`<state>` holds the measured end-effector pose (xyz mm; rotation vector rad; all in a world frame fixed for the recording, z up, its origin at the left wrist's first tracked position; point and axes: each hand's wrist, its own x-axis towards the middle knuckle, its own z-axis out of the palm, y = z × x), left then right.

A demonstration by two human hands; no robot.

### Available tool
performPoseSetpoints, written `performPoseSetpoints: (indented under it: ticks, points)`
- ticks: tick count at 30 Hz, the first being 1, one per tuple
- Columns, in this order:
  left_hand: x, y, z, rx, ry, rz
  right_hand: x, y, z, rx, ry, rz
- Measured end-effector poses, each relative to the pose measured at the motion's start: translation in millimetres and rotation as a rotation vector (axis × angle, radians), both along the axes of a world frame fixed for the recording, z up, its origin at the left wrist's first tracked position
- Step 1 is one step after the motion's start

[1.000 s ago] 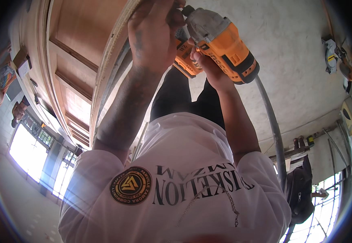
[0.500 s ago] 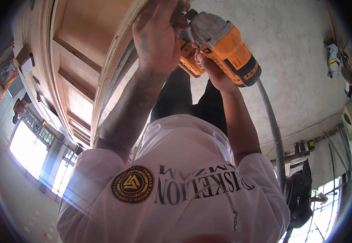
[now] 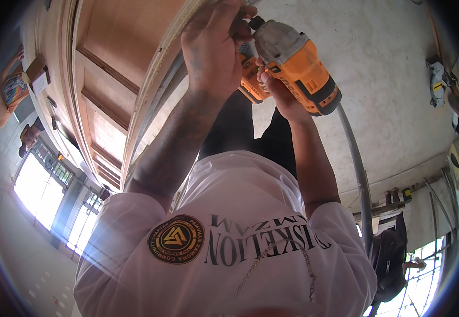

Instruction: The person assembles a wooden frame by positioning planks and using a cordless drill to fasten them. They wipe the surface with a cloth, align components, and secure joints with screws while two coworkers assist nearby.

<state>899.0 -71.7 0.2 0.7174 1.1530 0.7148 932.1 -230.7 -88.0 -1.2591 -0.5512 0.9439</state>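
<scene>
The right hand [image 3: 279, 92] is clamped on the grip of the orange drill driver [image 3: 295, 66], its nose at the wooden frame edge [image 3: 158, 68]; the left hand [image 3: 213, 47] grips that edge beside the bit; driving seems underway, calling for steady, square pressure.

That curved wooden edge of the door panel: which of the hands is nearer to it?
Left. The left hand is up against the curved wooden edge, fingers near the drill's tip. The right hand grips the orange drill, farther to its right.

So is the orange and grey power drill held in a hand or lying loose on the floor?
Held. The right hand grips the orange and grey power drill by its handle, nose up near the left hand.
</scene>
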Motion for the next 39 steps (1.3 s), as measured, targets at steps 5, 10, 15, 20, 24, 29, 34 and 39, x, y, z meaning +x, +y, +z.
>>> performPoseSetpoints:
  ticks: [5,10,15,20,24,29,34,39]
  points:
    - [-11.5,4.3,-6.4,0.026,-0.026,-0.098,0.6,-0.9,-1.2,-0.008,0.008,-0.004]
    - [-18.6,7.6,-16.0,0.038,-0.076,-0.122,-0.1,-3.3,-4.9,0.001,0.035,0.029]
    - [-14.5,5.6,-11.3,0.021,-0.054,-0.086,-3.0,-1.8,-7.0,-0.042,0.043,0.008]
    - [-7.6,-1.2,-1.6,0.014,0.006,-0.127,-2.1,-3.0,-8.2,-0.073,0.012,0.042]
    - [-17.0,6.9,29.1,-0.187,-0.009,-0.181,-0.3,-2.3,-7.3,-0.079,0.043,0.025]
    - [-61.9,64.9,98.8,0.681,0.537,-0.957,4.1,-2.2,0.2,-0.026,0.055,0.062]
    - [-31.2,171.2,55.9,1.687,0.389,-1.352,6.2,-0.4,8.0,-0.028,0.212,0.053]
    - [-18.7,192.4,22.7,1.681,0.276,-1.577,6.9,2.9,9.6,-0.003,0.190,0.034]
